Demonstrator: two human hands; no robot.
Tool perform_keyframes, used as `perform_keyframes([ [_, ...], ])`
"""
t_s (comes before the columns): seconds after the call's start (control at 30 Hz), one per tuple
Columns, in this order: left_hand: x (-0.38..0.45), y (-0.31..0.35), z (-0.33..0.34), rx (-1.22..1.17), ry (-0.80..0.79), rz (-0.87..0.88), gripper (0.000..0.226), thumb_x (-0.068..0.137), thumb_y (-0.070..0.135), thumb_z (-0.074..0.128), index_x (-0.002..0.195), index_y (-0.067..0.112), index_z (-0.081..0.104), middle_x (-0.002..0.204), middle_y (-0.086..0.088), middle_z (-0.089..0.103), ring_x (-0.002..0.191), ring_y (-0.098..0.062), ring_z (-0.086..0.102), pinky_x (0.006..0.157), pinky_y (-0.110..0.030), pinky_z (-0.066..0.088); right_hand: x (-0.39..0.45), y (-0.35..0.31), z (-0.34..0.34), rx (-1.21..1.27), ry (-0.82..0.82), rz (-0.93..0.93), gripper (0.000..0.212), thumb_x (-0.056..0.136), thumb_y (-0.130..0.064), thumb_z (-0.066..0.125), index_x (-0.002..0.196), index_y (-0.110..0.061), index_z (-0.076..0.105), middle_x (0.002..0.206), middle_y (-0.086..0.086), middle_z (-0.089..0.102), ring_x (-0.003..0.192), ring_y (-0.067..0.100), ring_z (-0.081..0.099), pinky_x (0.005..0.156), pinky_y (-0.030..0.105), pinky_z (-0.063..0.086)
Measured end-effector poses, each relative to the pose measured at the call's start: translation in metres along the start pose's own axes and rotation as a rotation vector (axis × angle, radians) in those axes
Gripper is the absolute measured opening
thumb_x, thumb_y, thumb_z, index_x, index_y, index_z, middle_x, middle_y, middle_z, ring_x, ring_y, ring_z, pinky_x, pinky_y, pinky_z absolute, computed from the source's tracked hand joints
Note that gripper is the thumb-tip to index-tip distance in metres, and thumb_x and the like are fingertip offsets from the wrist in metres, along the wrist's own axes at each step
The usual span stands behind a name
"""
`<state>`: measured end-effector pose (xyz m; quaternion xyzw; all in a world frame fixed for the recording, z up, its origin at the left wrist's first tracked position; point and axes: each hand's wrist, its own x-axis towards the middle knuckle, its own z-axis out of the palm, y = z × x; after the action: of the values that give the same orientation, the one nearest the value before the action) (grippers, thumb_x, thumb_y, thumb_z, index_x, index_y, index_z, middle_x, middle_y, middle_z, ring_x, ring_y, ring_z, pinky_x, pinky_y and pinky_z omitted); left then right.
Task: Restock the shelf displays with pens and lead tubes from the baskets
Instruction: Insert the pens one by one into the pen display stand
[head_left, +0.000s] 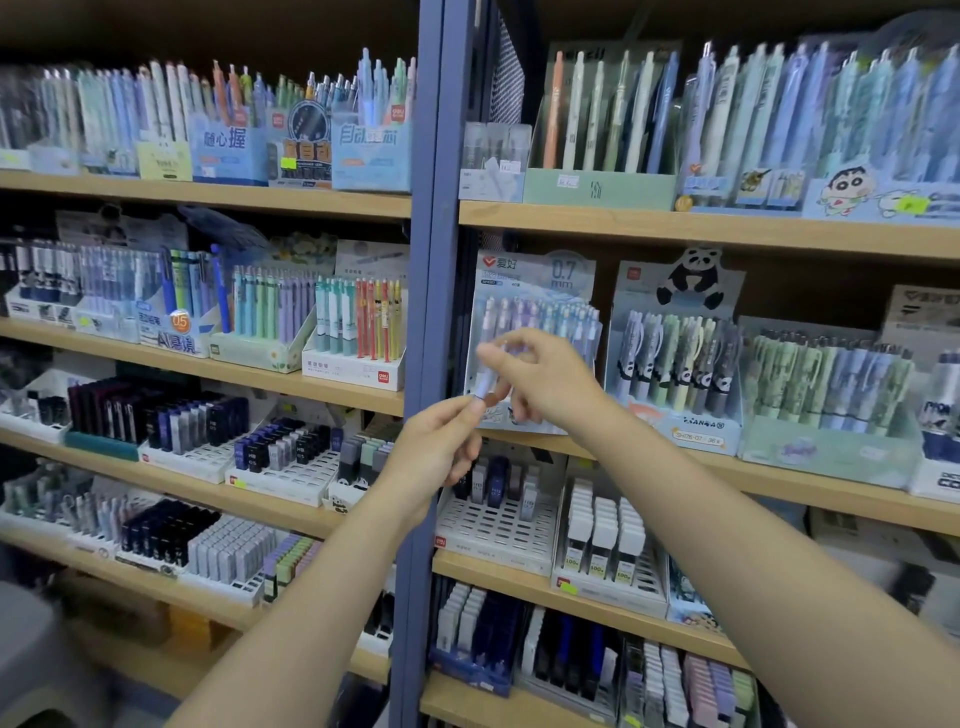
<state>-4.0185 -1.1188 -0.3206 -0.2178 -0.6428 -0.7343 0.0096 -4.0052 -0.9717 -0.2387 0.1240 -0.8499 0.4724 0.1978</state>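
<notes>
a pale lilac pen (487, 375) is held upright between the two hands, just in front of the display box (535, 312) marked 0.7 mm on the right-hand shelf (727, 467). its lower end is pinched by the thumb and curled fingers of the left hand (441, 447), while its upper part is pinched by the thumb and forefinger of the right hand (540, 382), the remaining fingers being curled loosely beneath; the pen is blurred, so finer detail cannot be told. the display box is filled with similar pastel pens standing upright. just beside it, to the right, a panda-topped box (675, 364) of pens is seen. below the hands, a white slotted tray (493, 525) with a few lead tubes is set on the next shelf down. the two shelf bays are divided by a blue upright post (428, 260).
</notes>
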Motion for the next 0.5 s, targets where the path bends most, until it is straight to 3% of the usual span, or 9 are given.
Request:
perform_keyframes([
  [0.1,-0.004,-0.001,0.006,-0.064,-0.037,-0.06,0.025,0.105,0.028,0.05,0.12,0.018,0.067,0.069,-0.001,0.058,0.046,-0.011,0.043,0.044,-0.02,0.029,-0.009,0.008,-0.011,0.123,-0.01,0.073,0.027,0.098,-0.022,0.065,0.095,0.005,0.063,0.069,0.007,0.066,0.046,0.017,0.052,0.041,0.024,0.039],
  [0.2,-0.01,-0.007,0.007,-0.171,-0.036,-0.09,0.019,0.102,0.018,0.055,0.111,0.006,0.066,0.076,-0.006,0.062,0.052,-0.014,0.054,0.044,-0.021,0.037,-0.014,0.015,-0.028,0.308,0.08,0.117,0.018,0.099,-0.018,0.062,0.093,-0.002,0.064,0.069,0.005,0.06,0.046,0.014,0.051,0.043,0.025,0.04],
  [0.3,-0.012,-0.01,0.008,-0.28,0.074,-0.091,0.013,0.096,0.016,0.063,0.102,0.005,0.068,0.077,-0.007,0.067,0.056,-0.013,0.062,0.046,-0.019,0.045,-0.018,0.023,-0.042,0.365,0.091,0.164,0.011,0.097,-0.014,0.065,0.094,-0.004,0.068,0.073,0.005,0.061,0.053,0.015,0.056,0.048,0.025,0.046],
  [0.4,-0.009,-0.007,0.008,-0.425,0.179,-0.088,0.015,0.094,0.017,0.066,0.104,0.006,0.068,0.083,-0.005,0.074,0.066,-0.014,0.071,0.05,-0.018,0.05,-0.026,0.031,-0.053,0.285,-0.044,0.203,0.007,0.09,-0.012,0.073,0.091,-0.005,0.07,0.078,0.007,0.069,0.067,0.017,0.065,0.059,0.026,0.055],
  [0.5,-0.007,-0.004,0.011,-0.473,0.161,-0.067,0.023,0.094,0.02,0.066,0.113,0.006,0.066,0.102,-0.009,0.076,0.091,-0.022,0.075,0.064,-0.024,0.058,-0.036,0.037,-0.059,0.07,-0.243,0.241,0.01,0.085,-0.016,0.078,0.088,-0.01,0.07,0.081,0.002,0.074,0.073,0.012,0.068,0.07,0.025,0.057],
])
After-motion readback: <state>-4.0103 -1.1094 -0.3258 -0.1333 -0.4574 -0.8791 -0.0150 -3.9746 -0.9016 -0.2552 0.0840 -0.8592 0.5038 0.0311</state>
